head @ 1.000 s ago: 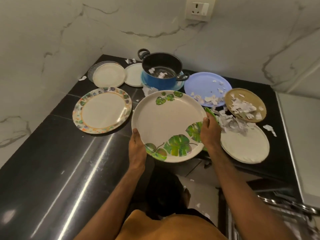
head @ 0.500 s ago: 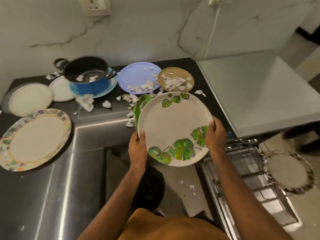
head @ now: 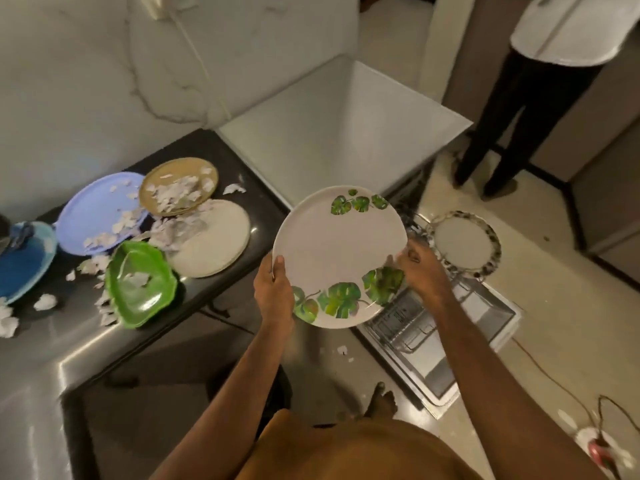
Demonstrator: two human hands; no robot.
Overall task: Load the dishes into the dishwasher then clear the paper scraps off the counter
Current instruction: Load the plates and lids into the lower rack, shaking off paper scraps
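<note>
Both hands [head: 273, 289] grip white leaf-printed plate [head: 337, 251] by its rim.

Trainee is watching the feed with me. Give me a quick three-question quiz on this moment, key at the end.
1. True or false: the leaf-print plate is held at its rim by both the left hand and the right hand.
2. What lies inside the green bowl? A) a spoon B) paper scraps C) a cup
3. Fill the gap: the speckled-rim plate already sits at the open ____.

Key: 1 true; 2 B; 3 dishwasher.
</note>
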